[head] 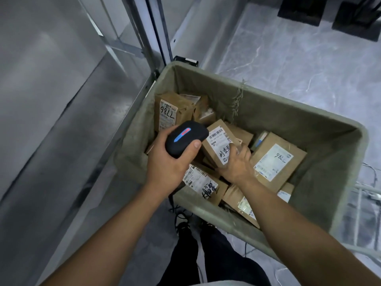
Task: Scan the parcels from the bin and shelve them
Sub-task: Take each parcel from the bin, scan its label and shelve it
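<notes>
A grey-green fabric bin (309,112) holds several brown cardboard parcels with white labels. My left hand (165,164) grips a black handheld scanner (186,137) with a lit red and blue strip, held over the bin's left side. My right hand (237,166) reaches into the bin and grips a small parcel (218,139) tilted up, its barcode label facing the scanner. A parcel marked 7786 (168,112) stands at the back left. Another marked 7786 (278,159) lies to the right.
Grey metal shelving (61,100) runs along the left, with an upright post (152,32) behind the bin. Marbled floor (288,48) lies beyond. Dark boxes (301,11) sit at the top right. My legs and black shoes (183,226) are below, near cables on the floor.
</notes>
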